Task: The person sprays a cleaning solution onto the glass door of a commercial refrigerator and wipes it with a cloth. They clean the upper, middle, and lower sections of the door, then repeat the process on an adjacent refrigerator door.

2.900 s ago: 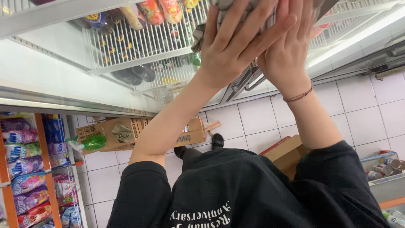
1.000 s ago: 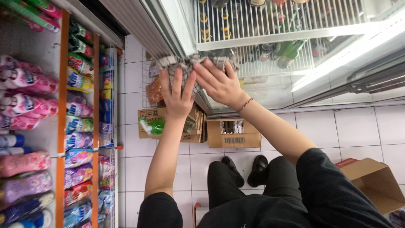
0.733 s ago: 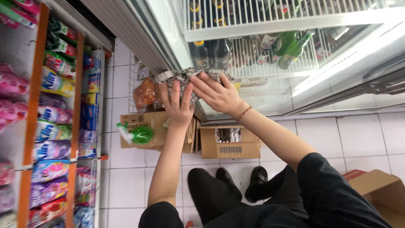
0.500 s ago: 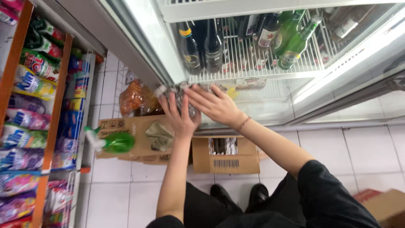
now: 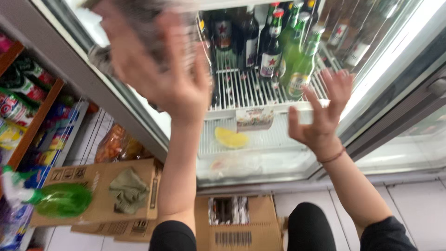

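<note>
My left hand (image 5: 165, 74) is raised and blurred, pressed flat under a grey plastic-wrapped pack of cans (image 5: 139, 23) at the top left, in front of the open cooler. To the right, my right hand (image 5: 320, 118) is apart from the pack, empty, with its fingers spread beside the white wire shelf (image 5: 260, 90). Dark bottles (image 5: 246, 39) and green bottles (image 5: 297, 51) stand on that shelf. A yellow piece (image 5: 231, 138) lies on the shelf below.
The cooler door frame (image 5: 399, 116) stands open at the right. On the floor below are cardboard boxes (image 5: 93, 176), one with a green bottle (image 5: 60, 200) and a cloth (image 5: 130, 188) on it. Shelves of colourful packets (image 5: 23, 111) line the left side.
The view has moved closer to the cooler. My right hand has come off the pack and moved right. My left hand has swung the pack up and to the left.
</note>
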